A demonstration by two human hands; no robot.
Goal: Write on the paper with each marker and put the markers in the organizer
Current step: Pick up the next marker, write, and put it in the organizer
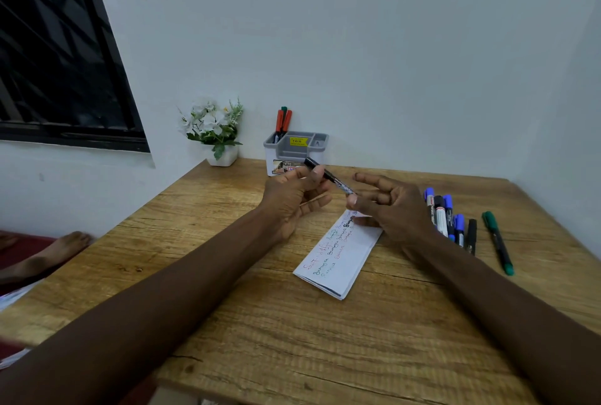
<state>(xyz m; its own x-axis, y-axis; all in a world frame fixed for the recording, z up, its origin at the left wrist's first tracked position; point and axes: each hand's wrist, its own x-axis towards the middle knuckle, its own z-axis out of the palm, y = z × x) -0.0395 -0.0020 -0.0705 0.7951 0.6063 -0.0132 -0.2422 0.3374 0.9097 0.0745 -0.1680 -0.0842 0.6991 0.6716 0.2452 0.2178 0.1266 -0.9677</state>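
A black marker (328,175) is held above the table, between both hands. My left hand (292,199) grips its capped upper end, and my right hand (387,206) pinches the lower end with thumb and forefinger, other fingers spread. Below them lies a folded white paper (341,261) with several lines of coloured writing. The grey organizer (294,151) stands at the back against the wall, with two red markers and a green one (282,121) upright in its left compartment. Several blue and black markers (448,219) lie to the right of my right hand, a green marker (497,242) furthest right.
A white pot of artificial white flowers (213,131) stands left of the organizer at the table's back corner. The wooden table (227,274) meets the wall at the back and right. A dark window is on the left, and a bare foot (52,255) rests beyond the table's left edge.
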